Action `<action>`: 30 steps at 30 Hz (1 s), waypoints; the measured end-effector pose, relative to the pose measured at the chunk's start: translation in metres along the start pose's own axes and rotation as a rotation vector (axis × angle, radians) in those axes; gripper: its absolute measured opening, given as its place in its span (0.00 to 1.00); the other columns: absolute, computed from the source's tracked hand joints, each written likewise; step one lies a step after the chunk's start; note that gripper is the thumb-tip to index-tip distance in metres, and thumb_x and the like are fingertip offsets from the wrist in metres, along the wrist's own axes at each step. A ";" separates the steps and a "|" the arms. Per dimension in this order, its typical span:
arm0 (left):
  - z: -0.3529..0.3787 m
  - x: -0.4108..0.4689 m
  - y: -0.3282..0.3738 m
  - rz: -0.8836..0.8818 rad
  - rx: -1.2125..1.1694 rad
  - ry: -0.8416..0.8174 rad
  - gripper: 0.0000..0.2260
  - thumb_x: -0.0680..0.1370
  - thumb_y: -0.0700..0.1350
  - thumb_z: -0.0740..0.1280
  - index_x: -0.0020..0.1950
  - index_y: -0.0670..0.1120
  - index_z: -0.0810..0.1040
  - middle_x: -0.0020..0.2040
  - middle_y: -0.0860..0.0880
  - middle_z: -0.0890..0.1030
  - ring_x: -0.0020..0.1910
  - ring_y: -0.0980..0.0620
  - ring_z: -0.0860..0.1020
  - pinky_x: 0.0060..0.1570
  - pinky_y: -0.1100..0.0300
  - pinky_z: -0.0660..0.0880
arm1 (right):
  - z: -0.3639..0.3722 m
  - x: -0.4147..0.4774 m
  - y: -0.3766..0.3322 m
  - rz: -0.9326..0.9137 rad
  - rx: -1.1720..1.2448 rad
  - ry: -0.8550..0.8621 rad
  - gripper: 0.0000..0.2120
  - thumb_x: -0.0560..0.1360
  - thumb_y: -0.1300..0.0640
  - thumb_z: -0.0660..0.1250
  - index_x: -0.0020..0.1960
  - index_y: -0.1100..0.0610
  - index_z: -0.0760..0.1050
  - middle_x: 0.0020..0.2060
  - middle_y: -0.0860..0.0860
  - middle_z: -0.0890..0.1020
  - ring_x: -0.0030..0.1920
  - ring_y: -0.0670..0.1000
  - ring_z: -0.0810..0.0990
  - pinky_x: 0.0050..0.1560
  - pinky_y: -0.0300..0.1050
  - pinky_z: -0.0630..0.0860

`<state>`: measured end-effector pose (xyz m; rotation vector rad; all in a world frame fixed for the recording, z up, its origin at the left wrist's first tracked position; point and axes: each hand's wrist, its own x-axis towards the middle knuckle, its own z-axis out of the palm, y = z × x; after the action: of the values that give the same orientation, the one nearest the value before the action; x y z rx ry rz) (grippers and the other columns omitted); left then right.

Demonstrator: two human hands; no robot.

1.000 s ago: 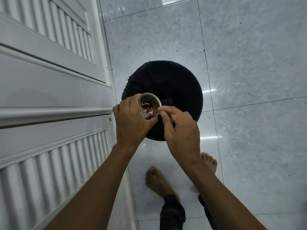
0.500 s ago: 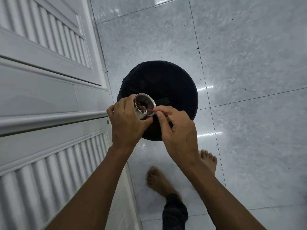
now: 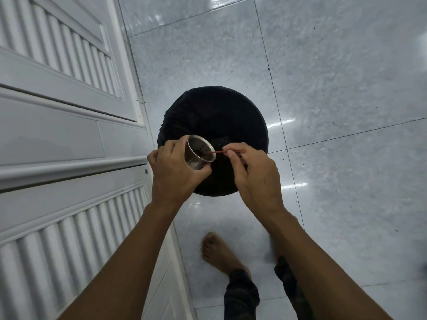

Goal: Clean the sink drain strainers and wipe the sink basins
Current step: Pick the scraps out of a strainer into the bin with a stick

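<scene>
My left hand (image 3: 173, 172) grips a steel sink strainer cup (image 3: 198, 151), tilted with its mouth facing right, over a black-lined trash bin (image 3: 215, 116). The cup's perforated inside shows dark bits of debris. My right hand (image 3: 251, 174) pinches a thin red stick (image 3: 216, 152) between thumb and forefinger. The stick's tip reaches into the cup's mouth. Both hands hover above the bin's near rim. No sink is in view.
A white louvred door (image 3: 69, 125) fills the left side, close to the bin. Glossy grey floor tiles (image 3: 335, 88) spread to the right and beyond. My bare left foot (image 3: 219, 252) stands on the tiles just behind the bin.
My right hand has drawn back to the right, so more of the red stick shows outside the cup. The cup looks emptier inside than a second ago.
</scene>
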<state>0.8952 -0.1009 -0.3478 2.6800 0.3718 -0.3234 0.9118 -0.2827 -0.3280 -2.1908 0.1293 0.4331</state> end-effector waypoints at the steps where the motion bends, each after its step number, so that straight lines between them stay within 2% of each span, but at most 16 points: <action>1: 0.001 0.000 -0.001 -0.004 -0.004 -0.010 0.35 0.70 0.65 0.71 0.72 0.46 0.75 0.63 0.45 0.80 0.64 0.45 0.77 0.66 0.53 0.62 | 0.002 -0.001 0.001 -0.002 0.013 0.008 0.13 0.83 0.50 0.63 0.63 0.52 0.81 0.53 0.48 0.85 0.52 0.48 0.81 0.55 0.44 0.82; 5: 0.007 0.001 -0.005 0.023 0.042 -0.064 0.36 0.71 0.65 0.73 0.73 0.45 0.75 0.63 0.44 0.80 0.64 0.43 0.76 0.68 0.51 0.64 | 0.012 -0.015 0.007 -0.067 -0.051 -0.032 0.14 0.83 0.49 0.63 0.63 0.52 0.81 0.54 0.49 0.85 0.52 0.47 0.81 0.56 0.38 0.79; 9: 0.007 0.001 -0.009 0.017 0.059 -0.074 0.35 0.70 0.65 0.71 0.71 0.46 0.76 0.61 0.45 0.81 0.62 0.45 0.77 0.67 0.49 0.64 | 0.017 -0.009 0.015 0.026 0.001 -0.003 0.14 0.84 0.49 0.62 0.65 0.51 0.80 0.54 0.49 0.85 0.52 0.47 0.81 0.55 0.40 0.81; 13: 0.006 0.006 -0.013 0.002 0.132 -0.070 0.31 0.72 0.64 0.74 0.69 0.47 0.77 0.59 0.45 0.82 0.61 0.44 0.78 0.66 0.48 0.64 | 0.021 -0.012 0.022 0.014 0.068 0.074 0.12 0.84 0.50 0.63 0.64 0.49 0.81 0.53 0.46 0.85 0.51 0.46 0.81 0.52 0.37 0.81; 18: 0.006 0.004 -0.008 0.039 0.098 -0.102 0.35 0.70 0.67 0.68 0.69 0.46 0.77 0.59 0.45 0.82 0.61 0.44 0.78 0.67 0.46 0.65 | 0.031 -0.014 0.024 0.042 0.167 0.004 0.11 0.83 0.50 0.63 0.62 0.48 0.81 0.53 0.45 0.85 0.51 0.46 0.81 0.54 0.40 0.82; 23: 0.005 0.008 -0.017 -0.008 0.095 -0.111 0.28 0.69 0.70 0.64 0.57 0.51 0.79 0.48 0.51 0.80 0.51 0.50 0.77 0.60 0.51 0.60 | 0.028 -0.002 0.031 0.100 0.225 0.120 0.11 0.84 0.50 0.63 0.61 0.48 0.81 0.49 0.44 0.85 0.50 0.45 0.82 0.49 0.38 0.81; 27: 0.005 0.010 -0.019 -0.024 0.061 -0.160 0.29 0.67 0.72 0.62 0.54 0.52 0.79 0.46 0.53 0.79 0.48 0.53 0.74 0.61 0.49 0.63 | 0.033 -0.007 0.034 0.055 0.280 -0.024 0.09 0.83 0.50 0.64 0.59 0.48 0.81 0.50 0.42 0.85 0.51 0.41 0.82 0.50 0.29 0.78; 30: 0.007 0.008 -0.018 -0.017 0.051 -0.202 0.27 0.68 0.71 0.64 0.55 0.53 0.79 0.47 0.54 0.79 0.49 0.53 0.75 0.62 0.48 0.64 | 0.045 -0.007 0.035 0.116 0.250 -0.068 0.10 0.83 0.50 0.64 0.60 0.48 0.81 0.52 0.43 0.85 0.48 0.38 0.80 0.49 0.25 0.75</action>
<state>0.8960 -0.0866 -0.3624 2.6627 0.3288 -0.6102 0.8847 -0.2686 -0.3770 -1.9271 0.2600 0.5266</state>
